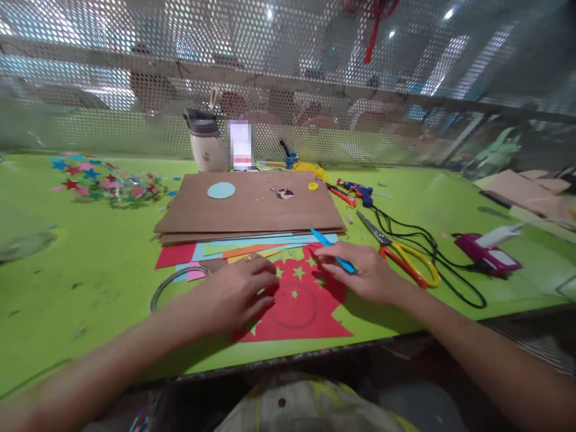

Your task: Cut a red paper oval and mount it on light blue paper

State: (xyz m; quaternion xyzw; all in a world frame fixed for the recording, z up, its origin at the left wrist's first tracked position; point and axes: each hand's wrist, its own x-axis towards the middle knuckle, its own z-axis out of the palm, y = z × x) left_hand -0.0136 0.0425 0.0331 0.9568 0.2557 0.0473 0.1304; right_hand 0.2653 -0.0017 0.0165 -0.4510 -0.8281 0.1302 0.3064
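A sheet of red paper lies at the front of the green table. Several star-shaped holes show green through it, and its edges are cut unevenly. A dark circle is drawn near its middle. My left hand rests on the paper's left side, fingers loosely bent and apart, holding nothing. At the upper right of the paper, my right hand grips a slim blue pen with its far end pointing up and left. A grey ring lies by my left wrist. Scissors with red and yellow handles lie right of my right hand.
Behind the red paper are brown cardboard sheets over coloured papers, bearing a pale blue disc. A tumbler stands at the back. Star cutouts lie left. Right are a glue gun, black cord and magenta device.
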